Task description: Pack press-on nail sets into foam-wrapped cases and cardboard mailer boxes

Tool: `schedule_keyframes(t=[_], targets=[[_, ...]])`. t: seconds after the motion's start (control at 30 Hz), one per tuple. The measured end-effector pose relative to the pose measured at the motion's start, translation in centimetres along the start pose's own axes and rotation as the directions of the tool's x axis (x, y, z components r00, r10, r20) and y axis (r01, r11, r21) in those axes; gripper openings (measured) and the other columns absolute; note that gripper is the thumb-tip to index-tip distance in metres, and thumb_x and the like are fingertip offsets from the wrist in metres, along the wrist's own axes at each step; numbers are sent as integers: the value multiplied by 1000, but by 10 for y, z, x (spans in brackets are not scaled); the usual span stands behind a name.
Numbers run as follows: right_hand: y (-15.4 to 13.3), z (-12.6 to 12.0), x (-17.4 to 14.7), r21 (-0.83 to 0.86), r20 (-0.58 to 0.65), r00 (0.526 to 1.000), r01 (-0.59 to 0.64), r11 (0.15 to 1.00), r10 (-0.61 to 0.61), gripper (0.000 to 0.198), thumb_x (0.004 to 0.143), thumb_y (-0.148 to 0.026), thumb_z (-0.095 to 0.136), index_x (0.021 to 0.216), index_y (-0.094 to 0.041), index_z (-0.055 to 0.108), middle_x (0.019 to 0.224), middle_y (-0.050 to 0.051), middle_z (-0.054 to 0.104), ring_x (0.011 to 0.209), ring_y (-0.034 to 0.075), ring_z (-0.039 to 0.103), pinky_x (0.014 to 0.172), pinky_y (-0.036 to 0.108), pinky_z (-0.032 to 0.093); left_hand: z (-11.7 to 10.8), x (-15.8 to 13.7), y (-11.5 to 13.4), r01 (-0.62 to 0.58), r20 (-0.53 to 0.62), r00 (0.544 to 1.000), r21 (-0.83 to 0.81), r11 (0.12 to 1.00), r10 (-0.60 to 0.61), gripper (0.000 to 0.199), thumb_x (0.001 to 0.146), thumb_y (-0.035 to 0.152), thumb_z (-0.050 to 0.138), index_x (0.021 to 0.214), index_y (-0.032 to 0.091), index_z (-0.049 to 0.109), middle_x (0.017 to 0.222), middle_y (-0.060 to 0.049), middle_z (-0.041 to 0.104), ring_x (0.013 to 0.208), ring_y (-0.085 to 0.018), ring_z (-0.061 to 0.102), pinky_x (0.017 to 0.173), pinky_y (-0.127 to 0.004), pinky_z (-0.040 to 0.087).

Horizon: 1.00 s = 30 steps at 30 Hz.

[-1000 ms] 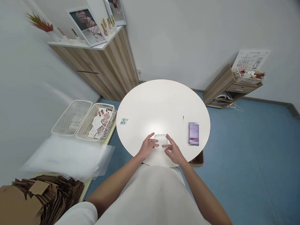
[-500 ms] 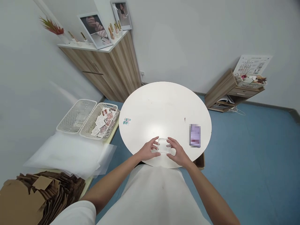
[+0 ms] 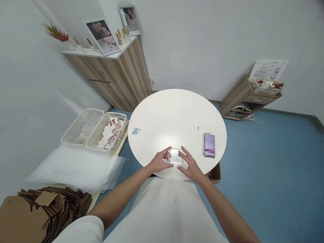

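A small clear plastic box (image 3: 175, 158) is between my hands at the near edge of the round white table (image 3: 174, 118). My left hand (image 3: 160, 162) grips its left side, with the thumb along the near edge and the fingers at the far corner. On the right side, my right hand (image 3: 189, 164) holds it with fingers and thumb curved around the far and near corners. Light reflects off the box's flat top, and I cannot tell whether anything is inside.
A small group of teal pieces (image 3: 136, 131) lies at the table's left; a blurred purple item (image 3: 209, 145) lies at its right. Left of the table stand a basket of cards (image 3: 101, 133), translucent sheets (image 3: 73, 167) and stacked brown cardboard (image 3: 50, 212). A wooden cabinet (image 3: 134, 74) stands behind.
The box has tilted slightly between my hands and its top now catches more light. My right hand has shifted a little to the left. The view has moved slightly.
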State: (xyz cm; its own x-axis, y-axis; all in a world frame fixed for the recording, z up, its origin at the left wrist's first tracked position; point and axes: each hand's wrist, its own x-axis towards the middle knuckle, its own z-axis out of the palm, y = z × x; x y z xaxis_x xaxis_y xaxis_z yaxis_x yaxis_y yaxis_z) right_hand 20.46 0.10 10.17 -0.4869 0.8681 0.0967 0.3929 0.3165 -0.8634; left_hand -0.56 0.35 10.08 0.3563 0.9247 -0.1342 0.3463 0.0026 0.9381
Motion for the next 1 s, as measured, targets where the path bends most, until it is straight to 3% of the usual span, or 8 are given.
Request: schedule_keyframes(t=[0.13, 0.3, 0.47, 1.0], targets=[[3, -2, 2, 11, -39, 999, -8, 1000, 9, 62, 71, -26, 60, 127, -31, 36, 136, 9, 31, 101, 23, 55, 87, 44, 45, -1, 0, 2, 15, 7, 1000, -16, 1000, -15, 77, 63, 27, 68, 130, 26, 29, 94, -1, 51, 73, -9, 51, 76, -30, 44], [0, -5, 3, -27, -15, 999, 52, 998, -52, 54, 70, -26, 60, 122, -27, 43, 132, 10, 36, 99, 22, 56, 83, 41, 48, 3, -4, 4, 8, -8, 1000, 11, 1000, -8, 73, 64, 26, 67, 127, 25, 30, 88, 1, 51, 71, -9, 50, 75, -29, 44], [-2, -6, 3, -14, -9, 999, 48, 999, -48, 53, 67, -26, 63, 117, -27, 46, 128, 11, 39, 83, 18, 60, 79, 41, 49, 5, -10, 7, 18, -21, 1000, 53, 998, -17, 73, 64, 27, 67, 126, 25, 29, 86, 2, 50, 68, -9, 50, 74, -30, 44], [-4, -8, -2, 122, -29, 1000, 2, 993, 2, 54, 61, -27, 69, 112, -28, 52, 124, 10, 42, 79, 17, 61, 80, 40, 48, 7, -15, 14, -1, -16, 1000, 32, 999, 2, 74, 62, 26, 68, 126, 25, 30, 85, 1, 51, 69, -10, 49, 72, -29, 45]])
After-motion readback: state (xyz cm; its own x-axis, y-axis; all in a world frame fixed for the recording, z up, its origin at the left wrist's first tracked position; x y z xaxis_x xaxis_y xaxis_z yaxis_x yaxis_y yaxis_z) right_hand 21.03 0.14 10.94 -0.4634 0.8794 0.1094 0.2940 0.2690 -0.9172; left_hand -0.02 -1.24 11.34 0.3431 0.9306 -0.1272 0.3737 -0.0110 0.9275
